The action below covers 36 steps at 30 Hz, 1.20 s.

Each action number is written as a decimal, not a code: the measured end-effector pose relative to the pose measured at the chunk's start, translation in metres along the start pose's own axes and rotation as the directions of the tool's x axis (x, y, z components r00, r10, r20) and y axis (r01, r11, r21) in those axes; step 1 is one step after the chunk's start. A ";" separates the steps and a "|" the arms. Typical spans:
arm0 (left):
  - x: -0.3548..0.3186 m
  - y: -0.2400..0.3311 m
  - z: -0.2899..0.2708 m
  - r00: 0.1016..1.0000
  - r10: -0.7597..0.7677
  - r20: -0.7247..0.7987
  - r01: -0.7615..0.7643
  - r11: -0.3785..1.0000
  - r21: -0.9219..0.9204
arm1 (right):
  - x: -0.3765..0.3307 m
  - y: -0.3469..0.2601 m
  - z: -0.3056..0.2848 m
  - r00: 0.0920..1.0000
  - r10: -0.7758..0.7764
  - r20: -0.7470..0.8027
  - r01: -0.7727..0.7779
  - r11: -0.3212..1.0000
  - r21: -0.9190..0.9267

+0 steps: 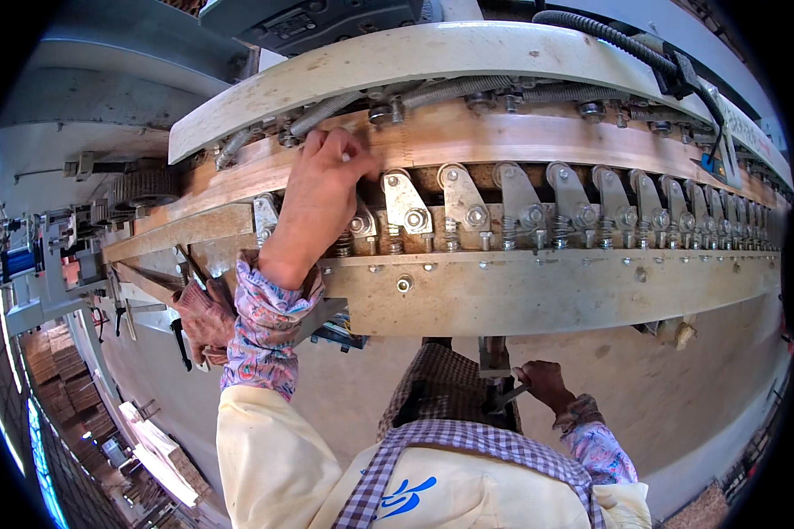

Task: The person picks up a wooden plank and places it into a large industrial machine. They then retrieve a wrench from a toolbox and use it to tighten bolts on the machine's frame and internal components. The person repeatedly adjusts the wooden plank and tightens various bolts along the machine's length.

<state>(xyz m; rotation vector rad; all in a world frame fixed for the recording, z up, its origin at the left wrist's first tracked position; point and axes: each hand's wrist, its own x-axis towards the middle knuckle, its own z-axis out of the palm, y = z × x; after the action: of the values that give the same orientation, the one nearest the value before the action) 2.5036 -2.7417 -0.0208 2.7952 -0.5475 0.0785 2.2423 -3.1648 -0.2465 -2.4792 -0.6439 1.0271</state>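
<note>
My left hand (319, 198) reaches over the row of rollers. Its fingers are curled in together against a long wooden strip (494, 137), and what they hold, if anything, is hidden. The strip lies in the machine's channel, between the white upper guard (485, 44) and several spring-loaded roller brackets (406, 203). Low in front of my body, below the machine's metal rail (520, 286), my right hand (545, 385) is closed around a metal crank handle (509, 397).
A reddish work glove (205, 322) hangs at the left beside some hand tools. Farther left stand a dark ridged wheel (143, 188) and stacked wood (62, 379). A black corrugated hose (604, 33) crosses the top right. Pale boards (163, 458) lie at the lower left.
</note>
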 end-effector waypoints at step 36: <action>-0.086 -0.063 -0.035 0.738 -0.666 -0.106 0.670 0.743 -0.004 | -0.002 0.002 0.006 0.997 -0.020 -0.069 0.025 0.997 0.080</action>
<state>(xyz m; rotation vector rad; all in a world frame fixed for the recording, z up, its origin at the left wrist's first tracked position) 2.4479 -2.6445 -0.0137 2.8159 0.5155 0.0726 2.2372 -3.1670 -0.2503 -2.4203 -0.5965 0.9372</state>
